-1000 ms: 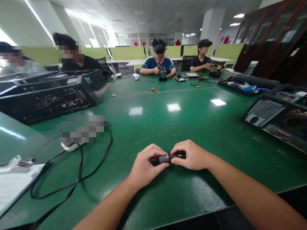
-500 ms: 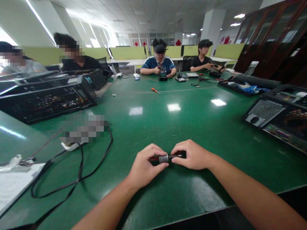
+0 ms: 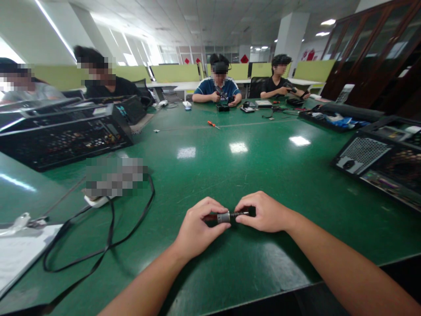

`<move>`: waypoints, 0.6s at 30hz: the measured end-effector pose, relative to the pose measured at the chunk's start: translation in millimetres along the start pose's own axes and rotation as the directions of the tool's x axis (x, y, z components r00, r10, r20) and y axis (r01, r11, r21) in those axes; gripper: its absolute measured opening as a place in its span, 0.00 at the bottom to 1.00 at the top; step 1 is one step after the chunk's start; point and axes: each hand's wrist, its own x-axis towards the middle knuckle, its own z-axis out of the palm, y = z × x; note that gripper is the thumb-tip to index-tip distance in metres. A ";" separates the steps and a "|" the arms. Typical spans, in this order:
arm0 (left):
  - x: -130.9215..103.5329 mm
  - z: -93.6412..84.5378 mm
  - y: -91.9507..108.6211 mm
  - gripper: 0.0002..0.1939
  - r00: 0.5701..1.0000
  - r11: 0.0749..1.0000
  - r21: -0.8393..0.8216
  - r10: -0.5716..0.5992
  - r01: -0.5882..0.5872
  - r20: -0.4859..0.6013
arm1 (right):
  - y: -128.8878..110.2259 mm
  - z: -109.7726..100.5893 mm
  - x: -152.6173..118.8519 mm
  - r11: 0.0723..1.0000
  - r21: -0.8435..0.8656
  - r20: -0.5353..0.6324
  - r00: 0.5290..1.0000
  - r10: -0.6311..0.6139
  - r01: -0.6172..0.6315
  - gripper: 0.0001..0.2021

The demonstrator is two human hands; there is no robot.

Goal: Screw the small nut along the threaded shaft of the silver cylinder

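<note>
Just above the green table, near its front edge, my two hands meet over a small metal part. Thumb and fingers of my left hand pinch a short grey cylinder from both sides. A thin dark ridged shaft sticks out of the cylinder's right end, so the part resembles a small motor with a threaded shaft. The shaft's far end is pinched by the fingertips of my right hand, which partly cover it. The part lies level, pointing left to right.
On the left, a power strip trails a looped black cable beside a clipboard. Open computer cases stand at left and right. An orange screwdriver lies mid-table. Several people sit around the far side.
The grey cylinder has shifted very slightly to the left, and a little more of the ridged shaft shows. Both hands keep nearly the same grip and place.
</note>
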 end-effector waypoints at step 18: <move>-0.4 -1.0 -0.1 0.09 1.000 1.000 -0.010 0.006 -0.006 -0.015 | 0.0 -2.7 -0.2 1.000 -0.025 -0.008 1.000 0.008 -0.008 0.07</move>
